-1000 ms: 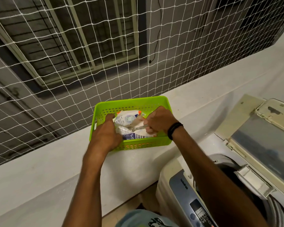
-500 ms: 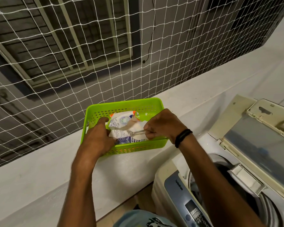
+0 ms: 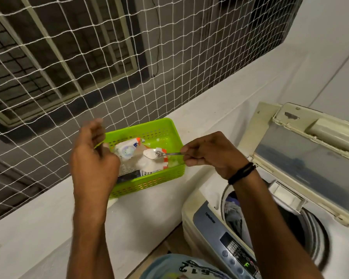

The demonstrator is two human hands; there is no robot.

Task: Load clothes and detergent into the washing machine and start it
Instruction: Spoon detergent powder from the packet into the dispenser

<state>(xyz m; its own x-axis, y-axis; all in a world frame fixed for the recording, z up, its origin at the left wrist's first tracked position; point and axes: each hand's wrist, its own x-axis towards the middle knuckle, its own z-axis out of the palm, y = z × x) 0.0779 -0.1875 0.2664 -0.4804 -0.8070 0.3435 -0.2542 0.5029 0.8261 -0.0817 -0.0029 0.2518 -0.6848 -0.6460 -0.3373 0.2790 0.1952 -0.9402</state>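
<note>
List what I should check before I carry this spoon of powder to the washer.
1. The spoon holds powder: ok.
2. The right hand has a pinch grip on the spoon handle: ok.
3. The washing machine lid is open: ok.
4. The clothes are in the drum: ok.
5. The left hand is clear of the green basket: cannot tell, blurred.
6. The panel display is lit: ok.

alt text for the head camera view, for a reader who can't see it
A person's right hand holds a spoon heaped with white detergent powder above a packet in a green basket on a ledge. The left hand hovers beside the basket, and the open washing machine holds clothes.
</note>
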